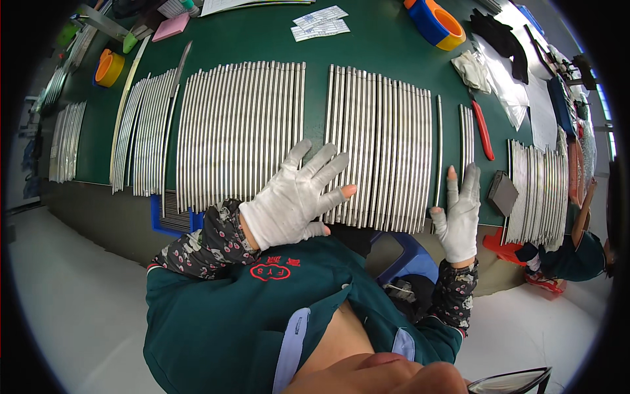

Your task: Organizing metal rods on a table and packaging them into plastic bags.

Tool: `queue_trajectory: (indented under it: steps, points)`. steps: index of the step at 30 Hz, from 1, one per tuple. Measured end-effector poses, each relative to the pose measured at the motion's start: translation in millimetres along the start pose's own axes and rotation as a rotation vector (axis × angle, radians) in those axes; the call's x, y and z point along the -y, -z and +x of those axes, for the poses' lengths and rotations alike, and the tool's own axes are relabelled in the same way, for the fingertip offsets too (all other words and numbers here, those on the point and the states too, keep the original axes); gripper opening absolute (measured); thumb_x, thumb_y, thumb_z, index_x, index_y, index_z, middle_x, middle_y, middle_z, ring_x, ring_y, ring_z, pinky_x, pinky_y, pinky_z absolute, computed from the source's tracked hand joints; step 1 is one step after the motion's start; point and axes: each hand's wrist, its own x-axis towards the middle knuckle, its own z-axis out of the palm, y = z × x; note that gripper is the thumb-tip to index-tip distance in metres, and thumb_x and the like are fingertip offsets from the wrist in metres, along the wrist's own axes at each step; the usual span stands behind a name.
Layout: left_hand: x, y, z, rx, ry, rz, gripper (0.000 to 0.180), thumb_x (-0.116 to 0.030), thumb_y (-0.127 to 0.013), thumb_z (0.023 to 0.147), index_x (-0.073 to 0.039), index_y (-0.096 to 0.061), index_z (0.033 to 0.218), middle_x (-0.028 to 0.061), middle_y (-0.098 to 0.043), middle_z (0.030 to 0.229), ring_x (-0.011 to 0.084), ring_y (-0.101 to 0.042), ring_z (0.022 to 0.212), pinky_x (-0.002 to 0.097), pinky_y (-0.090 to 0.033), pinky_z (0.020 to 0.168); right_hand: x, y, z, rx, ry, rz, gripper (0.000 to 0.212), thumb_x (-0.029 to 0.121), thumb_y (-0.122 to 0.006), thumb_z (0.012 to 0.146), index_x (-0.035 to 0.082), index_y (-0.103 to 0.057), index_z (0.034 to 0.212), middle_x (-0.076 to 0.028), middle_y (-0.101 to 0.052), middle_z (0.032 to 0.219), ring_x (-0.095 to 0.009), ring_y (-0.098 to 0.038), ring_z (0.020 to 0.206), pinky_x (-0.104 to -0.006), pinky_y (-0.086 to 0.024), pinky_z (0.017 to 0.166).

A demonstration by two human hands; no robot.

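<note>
My left hand [295, 194], in a white glove with bare fingertips showing on some fingers, lies with fingers spread across the gap between two wide rows of shiny metal rods. Its fingertips reach the left edge of the right row [380, 151]; the palm is by the lower right corner of the left row [241, 131]. My right hand [457, 220], gloved the same way, has its fingers stretched out over the lower ends of a few separate rods [466, 131]. A single rod [439, 144] lies just left of it. I see nothing held in either hand.
More rods [537, 190] lie at the right, beside a dark block [503, 193]. Red-handled pliers [483, 134], tape rolls [446, 29], paper slips [320, 23] and a black glove [502, 39] are on the green table [262, 36]. Another person [571, 253] is at far right.
</note>
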Motion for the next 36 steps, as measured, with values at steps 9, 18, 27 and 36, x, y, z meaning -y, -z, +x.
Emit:
queue_trajectory:
  steps: [9,18,27,36]
  points:
    - [0,6,9,0.017,0.019,0.004,0.082,-0.045,-0.080,0.062,-0.018,-0.046,0.132,0.0183,-0.042,0.139,0.0375,-0.037,0.132,0.0593,-0.025,0.109,16,15,23,-0.051,0.115,0.259,0.083,0.068,-0.036,0.090,0.014,-0.023,0.152,-0.029,-0.027,0.149,-0.049,-0.028,0.136,-0.0602,-0.023,0.110]
    - [16,15,58,0.212,-0.234,0.022,0.075,-0.053,-0.069,0.072,-0.018,-0.047,0.134,0.0158,-0.036,0.147,0.0343,-0.032,0.138,0.0577,-0.022,0.112,16,-1,34,0.038,0.136,0.168,0.087,0.065,-0.047,0.086,0.016,-0.022,0.152,-0.030,-0.025,0.149,-0.053,-0.026,0.135,-0.0614,-0.025,0.108]
    - [162,34,166,-0.184,0.144,0.455,0.061,-0.039,-0.057,0.087,0.001,-0.049,0.133,0.0180,-0.046,0.138,0.0347,-0.038,0.133,0.0447,-0.032,0.111,7,-7,44,0.039,0.115,0.213,0.083,0.066,-0.044,0.088,0.018,-0.024,0.152,-0.029,-0.024,0.151,-0.052,-0.027,0.135,-0.0609,-0.025,0.109]
    - [96,-1,188,-0.018,-0.470,0.104,0.070,-0.047,-0.067,0.078,-0.005,-0.050,0.131,0.0178,-0.042,0.144,0.0301,-0.036,0.137,0.0482,-0.027,0.114,-5,-6,57,0.035,0.099,0.220,0.080,0.065,-0.042,0.089,0.018,-0.026,0.151,-0.032,-0.028,0.146,-0.053,-0.029,0.133,-0.0607,-0.026,0.108]
